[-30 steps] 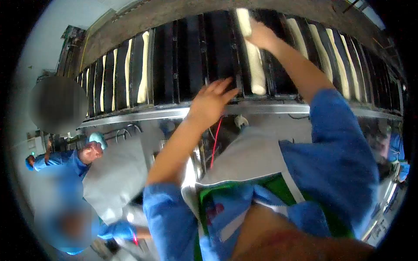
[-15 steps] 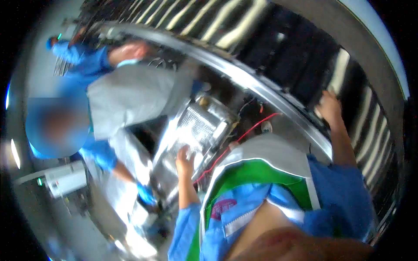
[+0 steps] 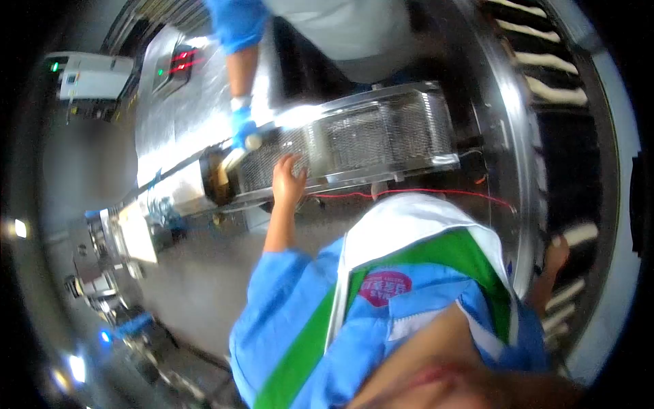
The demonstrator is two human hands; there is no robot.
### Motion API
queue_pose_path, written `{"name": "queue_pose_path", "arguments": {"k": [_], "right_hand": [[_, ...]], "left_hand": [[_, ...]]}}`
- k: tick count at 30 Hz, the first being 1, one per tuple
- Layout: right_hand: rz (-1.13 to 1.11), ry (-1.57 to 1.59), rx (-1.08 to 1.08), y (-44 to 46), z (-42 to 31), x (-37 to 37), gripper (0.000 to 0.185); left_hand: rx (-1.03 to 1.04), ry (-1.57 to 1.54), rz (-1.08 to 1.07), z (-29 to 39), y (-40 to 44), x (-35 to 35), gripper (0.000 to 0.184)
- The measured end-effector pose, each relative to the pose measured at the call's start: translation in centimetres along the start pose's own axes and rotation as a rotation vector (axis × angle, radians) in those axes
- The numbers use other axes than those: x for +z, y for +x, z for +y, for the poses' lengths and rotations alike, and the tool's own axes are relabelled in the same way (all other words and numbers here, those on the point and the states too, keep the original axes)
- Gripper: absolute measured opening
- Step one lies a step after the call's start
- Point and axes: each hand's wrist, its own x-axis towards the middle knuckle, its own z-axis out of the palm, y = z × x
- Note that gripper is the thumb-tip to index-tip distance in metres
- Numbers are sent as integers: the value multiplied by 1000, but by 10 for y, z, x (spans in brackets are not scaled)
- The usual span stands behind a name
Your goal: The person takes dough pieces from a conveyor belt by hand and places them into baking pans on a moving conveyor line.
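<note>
My left hand (image 3: 289, 181) is over the near edge of a metal mesh conveyor (image 3: 368, 140), fingers apart and slightly curled, with nothing in it. A pale dough piece (image 3: 235, 158) lies at the conveyor's left end, beside a co-worker's blue-gloved hand (image 3: 244, 129). At the far right, my right hand (image 3: 557, 253) is beside a pale dough strip (image 3: 579, 234) on the black slotted rack (image 3: 569, 157). Blur hides whether its fingers touch or grip the strip.
A co-worker in a grey apron (image 3: 340, 31) stands across the conveyor. Behind the gloved hand is a shiny metal table (image 3: 163, 123) with a red-lit display (image 3: 178, 67). A metal rail (image 3: 514, 123) runs along the rack. A red cord (image 3: 422, 191) crosses below the conveyor.
The view has swung left, bringing the conveyor to the middle and the rack to the right edge. My left hand has moved from the rack's edge to the conveyor; my right remains at the rack.
</note>
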Motion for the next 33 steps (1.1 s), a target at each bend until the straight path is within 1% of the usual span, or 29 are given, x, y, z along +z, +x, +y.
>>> {"name": "queue_pose_path", "arguments": {"k": [1, 2, 3, 4, 5, 7, 8, 9, 11, 12, 13, 15, 16, 17, 18, 19, 20, 22, 23, 24, 25, 26, 27, 28, 30, 33], "right_hand": [[-15, -70, 41, -8, -47, -26, 36], [-17, -245, -63, -7, -34, -17, 30], [-15, -423, -162, -6, -37, -18, 24], [45, -182, 91, -2, -42, -15, 18], [37, -186, 80, -2, -39, -14, 18], [94, -655, -443, 5, 20, -2, 20], [82, -589, -441, 14, 55, 8, 24], [81, -595, -447, 10, 45, 4, 24], [133, -500, -158, -10, 13, -6, 26], [132, -504, -161, -17, -3, -12, 26], [152, -461, -178, -22, -18, -18, 28], [173, -423, -189, -24, -33, -23, 29], [150, -542, -371, -21, -29, -24, 32], [125, -661, -539, -26, -22, -25, 36], [143, -412, -455, -33, -25, -24, 38], [183, -168, -355, -37, -30, -21, 40], [121, -329, -48, -43, -60, -29, 43], [66, -573, -174, -48, -54, -27, 44], [152, -244, 206, -67, -112, -46, 42], [123, -323, 118, -75, -127, -54, 43], [117, -257, 167, -80, -129, -56, 44], [114, -192, 216, -87, -130, -57, 46], [78, -170, 296, -89, -152, -63, 47], [90, -169, 321, -92, -149, -63, 47], [41, -231, 341, -91, -148, -55, 46], [28, -123, 373, -92, -148, -50, 47]], "left_hand": [[-35, 7, 42, -2, -1, -2, 39], [-56, 7, 51, -20, 1, -8, 39], [-92, 47, 74, -33, 1, -10, 39], [-126, 91, 94, -43, 2, -13, 40], [-140, 94, 91, -54, 2, -15, 40], [-179, 159, 189, -71, 3, -18, 42], [-256, 187, 186, -78, 3, -21, 46], [-262, 183, 183, -87, 4, -21, 46], [-375, 217, 204, -112, 5, -23, 50], [-394, 205, 185, -124, 5, -24, 54], [-397, 203, 182, -135, 6, -24, 54], [-436, 325, 191, -155, 9, -25, 57], [-441, 400, 145, -159, 13, -30, 57], [-493, 471, 105, -159, 18, -34, 52], [-407, 475, 158, -195, 20, -22, 47], [-393, 474, 132, -192, 22, -29, 43], [-377, 537, 67, -178, 28, -36, 43], [-592, 368, 52, -248, 44, -9, 47], [-426, 647, -51, -185, 39, -36, 46], [-394, 651, -77, -168, 39, -45, 46], [-424, 726, -100, -168, 41, -41, 46], [-399, 757, -81, -191, 43, -33, 48], [-440, 693, -89, -170, 41, -41, 47], [-369, 759, -52, -176, 40, -39, 43], [-376, 716, -42, -189, 40, -42, 43], [-377, 735, -23, -203, 42, -41, 42]]}}
